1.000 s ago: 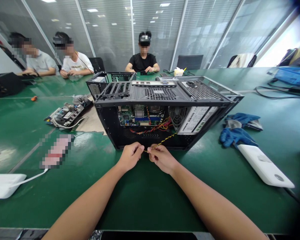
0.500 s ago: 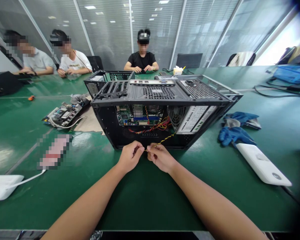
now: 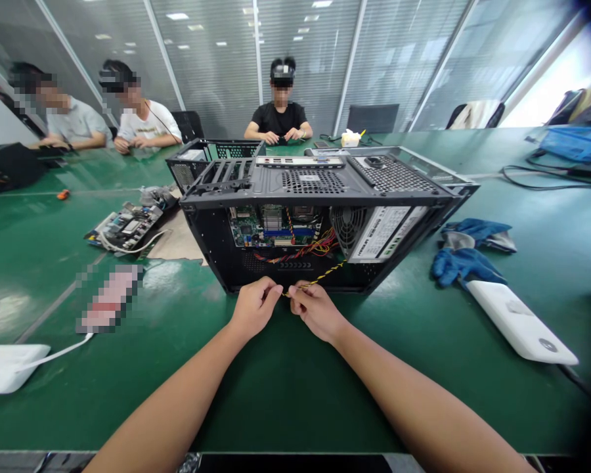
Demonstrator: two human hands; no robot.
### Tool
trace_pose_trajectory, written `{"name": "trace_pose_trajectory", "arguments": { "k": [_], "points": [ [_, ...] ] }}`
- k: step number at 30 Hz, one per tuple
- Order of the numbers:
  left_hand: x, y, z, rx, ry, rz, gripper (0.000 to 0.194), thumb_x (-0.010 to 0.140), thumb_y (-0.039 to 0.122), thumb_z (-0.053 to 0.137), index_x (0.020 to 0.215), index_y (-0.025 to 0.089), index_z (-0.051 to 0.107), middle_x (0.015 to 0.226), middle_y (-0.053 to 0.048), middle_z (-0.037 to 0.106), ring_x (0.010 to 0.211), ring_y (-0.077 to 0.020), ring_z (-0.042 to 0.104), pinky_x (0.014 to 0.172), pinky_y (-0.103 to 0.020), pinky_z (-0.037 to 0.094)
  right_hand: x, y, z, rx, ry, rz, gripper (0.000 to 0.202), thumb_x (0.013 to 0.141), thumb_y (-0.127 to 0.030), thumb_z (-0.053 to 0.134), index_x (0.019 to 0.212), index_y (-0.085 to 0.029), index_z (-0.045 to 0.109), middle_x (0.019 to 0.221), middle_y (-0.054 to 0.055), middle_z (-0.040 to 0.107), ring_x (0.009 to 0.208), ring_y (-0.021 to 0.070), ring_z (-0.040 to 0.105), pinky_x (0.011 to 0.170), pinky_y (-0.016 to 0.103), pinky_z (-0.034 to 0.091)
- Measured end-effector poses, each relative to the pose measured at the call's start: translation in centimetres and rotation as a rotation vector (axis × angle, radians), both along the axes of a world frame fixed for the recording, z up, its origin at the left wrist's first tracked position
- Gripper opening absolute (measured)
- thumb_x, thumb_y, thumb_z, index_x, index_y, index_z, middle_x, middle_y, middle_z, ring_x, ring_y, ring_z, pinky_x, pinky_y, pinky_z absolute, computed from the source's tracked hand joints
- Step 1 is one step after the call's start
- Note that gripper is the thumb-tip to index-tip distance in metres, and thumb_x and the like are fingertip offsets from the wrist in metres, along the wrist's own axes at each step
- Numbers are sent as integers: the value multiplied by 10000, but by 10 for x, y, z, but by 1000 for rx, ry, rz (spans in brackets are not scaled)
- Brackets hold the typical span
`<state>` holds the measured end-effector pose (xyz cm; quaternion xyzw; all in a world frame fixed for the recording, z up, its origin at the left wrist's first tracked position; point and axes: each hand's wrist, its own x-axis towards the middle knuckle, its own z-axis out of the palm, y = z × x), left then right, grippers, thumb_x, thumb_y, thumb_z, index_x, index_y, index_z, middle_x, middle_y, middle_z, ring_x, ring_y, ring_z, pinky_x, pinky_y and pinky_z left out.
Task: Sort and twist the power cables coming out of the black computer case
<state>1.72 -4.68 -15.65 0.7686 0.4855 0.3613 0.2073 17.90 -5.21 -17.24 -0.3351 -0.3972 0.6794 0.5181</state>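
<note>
Handling the yellow-and-black cable [image 3: 329, 272] (it slants toward two o'clock), left hand [image 3: 256, 307] and right hand [image 3: 318, 311] both pinch it at the six o'clock edge of the computer case [image 3: 295, 197], apparently straightening it, which probably calls for gentle tension next.

The thin twisted cable of yellow and black wires [image 3: 331, 270] descends slantwise to the left from the silver-labelled power supply [image 3: 389, 235], and its lower end is held pinched before the open case. The black metal computer case [image 3: 320, 201] stands upon the green tabletop [image 3: 285, 394], its port-bearing panel upward, the green motherboard [image 3: 249, 231] visible through its open side.
</note>
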Motion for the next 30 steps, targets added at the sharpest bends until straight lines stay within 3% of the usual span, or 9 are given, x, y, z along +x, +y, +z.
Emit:
{"name": "trace_pose_trajectory", "arguments": {
  "k": [6, 10, 17, 20, 30],
  "points": [
    [-3, -1, -5, 159, 4, -103, 163, 934, 288, 480, 929, 172, 595, 806, -23, 633, 693, -126, 578, 656, -247, 450, -5, -2, 0, -33, -4, -86, 392, 727, -453, 742, 572, -179, 508, 488, -64, 399, 460, 70, 332, 491, 262, 244],
    [-4, -5, -4, 240, -2, -162, 143, 908, 258, 499, 986, 175, 584, 832, -38, 642, 687, -133, 595, 659, -257, 482, -5, -3, -1, -41, -5, -78, 388, 727, -459, 737, 578, -182, 509, 469, -66, 395, 462, 75, 332, 500, 262, 250],
    [-2, -6, -7, -19, -163, -111, 110, 940, 260, 450, 927, 183, 528, 609, 40, 573, 520, -94, 535, 545, -208, 422, -6, -4, -7, 60, -122, -92, 421, 772, -470, 691, 542, -182, 486, 502, -54, 406, 474, 81, 353, 506, 271, 240],
    [-2, -4, -8, -41, -162, -99, 128, 945, 278, 449, 892, 184, 519, 607, 45, 572, 511, -87, 526, 539, -201, 409, -7, -5, -8, 73, -134, -119, 409, 772, -475, 690, 559, -182, 501, 513, -52, 413, 484, 85, 363, 515, 272, 256],
    [-9, -1, -7, 324, 98, -191, 175, 915, 322, 542, 958, 161, 597, 776, -31, 633, 652, -129, 610, 621, -253, 494, -6, -5, -3, -41, -3, -122, 379, 719, -461, 752, 612, -180, 520, 497, -63, 414, 470, 73, 338, 497, 260, 257]
  ]
}}
